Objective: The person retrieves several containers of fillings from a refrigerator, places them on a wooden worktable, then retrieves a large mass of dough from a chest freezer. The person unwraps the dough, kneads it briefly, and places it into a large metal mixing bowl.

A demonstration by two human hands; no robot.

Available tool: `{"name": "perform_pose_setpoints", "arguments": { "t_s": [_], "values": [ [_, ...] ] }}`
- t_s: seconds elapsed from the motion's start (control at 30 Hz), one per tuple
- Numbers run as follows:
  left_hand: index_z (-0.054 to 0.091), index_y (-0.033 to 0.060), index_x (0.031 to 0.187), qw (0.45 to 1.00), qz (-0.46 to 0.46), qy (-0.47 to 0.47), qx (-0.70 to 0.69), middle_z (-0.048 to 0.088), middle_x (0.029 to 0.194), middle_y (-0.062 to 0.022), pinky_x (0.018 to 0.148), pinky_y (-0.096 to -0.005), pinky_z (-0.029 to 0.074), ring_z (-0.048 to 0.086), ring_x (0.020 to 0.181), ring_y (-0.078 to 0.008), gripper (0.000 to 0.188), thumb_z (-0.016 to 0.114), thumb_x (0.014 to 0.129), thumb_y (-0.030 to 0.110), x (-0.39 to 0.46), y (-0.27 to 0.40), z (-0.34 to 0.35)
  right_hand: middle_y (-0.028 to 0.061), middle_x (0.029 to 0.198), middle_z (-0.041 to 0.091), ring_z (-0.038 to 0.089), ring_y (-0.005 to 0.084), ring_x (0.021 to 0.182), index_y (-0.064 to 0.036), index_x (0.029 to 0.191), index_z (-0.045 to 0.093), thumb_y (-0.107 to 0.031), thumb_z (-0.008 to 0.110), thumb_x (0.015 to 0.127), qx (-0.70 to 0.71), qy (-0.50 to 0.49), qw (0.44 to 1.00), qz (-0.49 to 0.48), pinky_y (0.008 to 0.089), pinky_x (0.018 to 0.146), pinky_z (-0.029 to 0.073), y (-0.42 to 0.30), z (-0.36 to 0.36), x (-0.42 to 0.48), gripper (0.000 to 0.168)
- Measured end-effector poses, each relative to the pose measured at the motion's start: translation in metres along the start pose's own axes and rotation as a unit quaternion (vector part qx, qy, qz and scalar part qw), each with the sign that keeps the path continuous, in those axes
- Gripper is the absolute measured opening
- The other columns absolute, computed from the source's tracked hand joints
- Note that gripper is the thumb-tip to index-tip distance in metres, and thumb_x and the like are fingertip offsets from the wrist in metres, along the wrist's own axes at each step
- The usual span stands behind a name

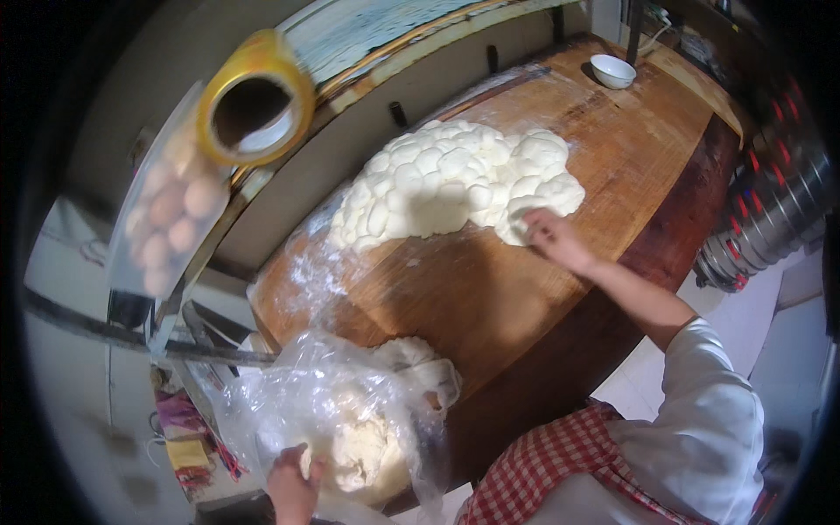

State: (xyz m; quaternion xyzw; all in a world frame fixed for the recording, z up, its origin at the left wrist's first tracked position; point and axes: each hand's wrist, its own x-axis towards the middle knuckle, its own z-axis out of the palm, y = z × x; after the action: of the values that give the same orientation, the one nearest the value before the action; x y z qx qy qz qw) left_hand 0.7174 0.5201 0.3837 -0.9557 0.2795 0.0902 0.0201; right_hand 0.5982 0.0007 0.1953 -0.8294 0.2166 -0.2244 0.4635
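A broad heap of pale dough balls (433, 170) lies on the floured wooden worktop (453, 282). At the heap's near right end is my right hand (554, 239), its fingers at the dough's edge; whether they grip any is unclear. Lower left, a larger mass of dough (367, 453) rests inside a clear plastic bag (308, 374). My left hand (295, 482) is at the bag's opening beside that dough, with a small pale piece, seemingly dough, between thumb and fingers. A white cloth (420, 364) lies next to the bag.
A white bowl (613, 71) stands at the worktop's far end. Upper left are a roll of yellow tape (259, 98) and a translucent container of eggs (167, 216), near a metal frame. Stacked round metal items (768, 210) are beyond the right edge.
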Motion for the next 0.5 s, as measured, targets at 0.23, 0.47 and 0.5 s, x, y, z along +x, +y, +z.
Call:
{"name": "perform_pose_setpoints", "arguments": {
  "t_s": [0.23, 0.47, 0.5],
  "values": [
    [0.054, 0.0021, 0.119, 0.942, 0.188, 0.065, -0.269, 0.055, 0.118, -0.012, 0.093, -0.0325, 0.041, 0.054, 0.107, -0.0227, 0.031, 0.053, 0.091, 0.015, 0.163, 0.138, -0.026, 0.0255, 0.127, 0.047, 0.046, 0.0336, 0.119, 0.003, 0.133, 0.038, -0.041, 0.052, 0.089, -0.013, 0.289, 0.944, 0.16, 0.0375, 0.1, 0.036, 0.19, -0.1, 0.073, 0.064],
    [0.028, -0.0039, 0.139, 0.963, -0.024, 0.117, -0.24, 0.029, 0.141, -0.0283, 0.108, -0.0391, 0.026, 0.03, 0.132, -0.0368, 0.089, 0.058, 0.08, 0.056, 0.398, 0.118, 0.076, 0.0254, 0.142, 0.03, 0.032, 0.032, 0.131, 0.003, 0.143, 0.017, -0.052, 0.05, 0.087, 0.117, 0.231, 0.948, 0.185, 0.035, 0.107, 0.027, 0.148, -0.038, 0.143, 0.085],
    [0.025, -0.0043, 0.14, 0.947, -0.059, 0.13, -0.288, 0.028, 0.141, -0.0289, 0.108, -0.0388, 0.026, 0.03, 0.132, -0.0364, 0.093, 0.058, 0.079, 0.058, 0.424, 0.101, 0.096, 0.0252, 0.142, 0.029, 0.031, 0.0316, 0.132, 0.002, 0.143, 0.016, -0.052, 0.05, 0.087, 0.136, 0.21, 0.948, 0.194, 0.0351, 0.108, 0.026, 0.133, -0.036, 0.144, 0.085]
  ]
}}
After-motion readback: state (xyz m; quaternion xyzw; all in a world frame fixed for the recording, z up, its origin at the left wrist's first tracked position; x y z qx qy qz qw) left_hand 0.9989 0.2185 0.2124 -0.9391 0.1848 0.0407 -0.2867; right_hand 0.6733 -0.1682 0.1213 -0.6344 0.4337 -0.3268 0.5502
